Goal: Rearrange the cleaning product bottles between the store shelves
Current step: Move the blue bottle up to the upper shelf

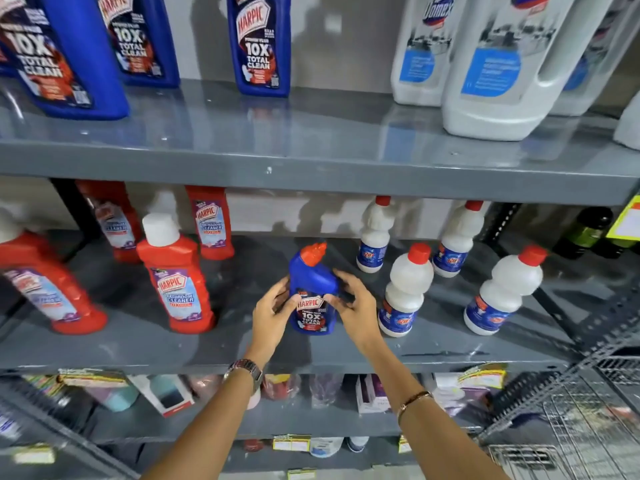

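Note:
A small blue Harpic bottle (312,289) with a red cap stands upright on the middle grey shelf (242,344), near its centre. My left hand (273,311) touches its left side with thumb on the label. My right hand (353,303) is at its right side, fingers spread and blurred, fingertips at the bottle's shoulder. Red Harpic bathroom cleaner bottles (178,282) stand to the left. White bottles with red caps (405,292) stand to the right. Large blue Harpic bottles (259,43) and white Domex jugs (498,64) are on the upper shelf (311,154).
A lower shelf (173,427) holds boxed and packaged goods with price tags. A wire basket (571,420) is at the lower right. Dark green bottles (585,233) stand at the far right of the middle shelf. There is bare shelf between the red and white bottles.

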The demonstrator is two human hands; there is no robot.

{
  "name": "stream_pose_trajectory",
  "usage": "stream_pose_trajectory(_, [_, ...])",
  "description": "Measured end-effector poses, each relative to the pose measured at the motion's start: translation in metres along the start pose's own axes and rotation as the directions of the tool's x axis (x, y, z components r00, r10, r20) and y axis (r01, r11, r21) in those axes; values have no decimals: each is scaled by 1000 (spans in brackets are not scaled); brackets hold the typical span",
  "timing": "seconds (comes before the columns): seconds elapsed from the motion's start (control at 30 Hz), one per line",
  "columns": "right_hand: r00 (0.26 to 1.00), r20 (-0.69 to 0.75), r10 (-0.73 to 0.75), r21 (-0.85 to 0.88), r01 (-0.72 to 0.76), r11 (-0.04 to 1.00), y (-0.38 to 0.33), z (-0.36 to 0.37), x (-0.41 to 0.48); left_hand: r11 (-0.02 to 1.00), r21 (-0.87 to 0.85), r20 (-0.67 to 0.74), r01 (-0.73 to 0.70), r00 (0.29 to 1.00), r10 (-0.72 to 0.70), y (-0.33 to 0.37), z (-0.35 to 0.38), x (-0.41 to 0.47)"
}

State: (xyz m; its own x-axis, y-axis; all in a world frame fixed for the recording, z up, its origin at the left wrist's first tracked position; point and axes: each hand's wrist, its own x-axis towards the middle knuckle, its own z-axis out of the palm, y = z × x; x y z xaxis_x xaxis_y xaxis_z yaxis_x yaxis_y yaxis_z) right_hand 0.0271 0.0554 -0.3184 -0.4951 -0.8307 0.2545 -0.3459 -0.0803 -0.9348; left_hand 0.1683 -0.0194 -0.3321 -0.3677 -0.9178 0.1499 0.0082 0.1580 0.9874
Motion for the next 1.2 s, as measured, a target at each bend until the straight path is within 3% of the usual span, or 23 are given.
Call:
stream_pose_trajectory(0.17, [999, 16, -39, 37, 38, 999, -4, 6, -20, 995, 86, 27, -52, 998, 50, 2, -20, -14])
stream_pose_trajectory(0.4, [982, -81, -169, 138, 179, 974, -55, 26, -53, 987, 42, -16, -152, 988, 153, 34, -59, -43])
stream_pose_trajectory(0.7, [899, -171, -404, 190, 432, 881, -187, 40, -65, 895, 90, -77, -437, 893, 444, 154, -116, -61])
stream_pose_trajectory(0.83, [826, -218, -520, 183, 558, 809, -249, 35, -55, 838, 106, -102, -536, 832, 545, 217, -130, -58])
stream_pose_trajectory(1.03, [738, -278, -614, 197, 670, 716, -326, 18, -18, 779, 101, -92, -618, 774, 626, 302, -137, -36])
stream_pose_trajectory(1.2, [719, -261, -644, 191, 692, 696, -369, 11, 22, 767, 126, -90, -629, 763, 641, 349, -139, 1])
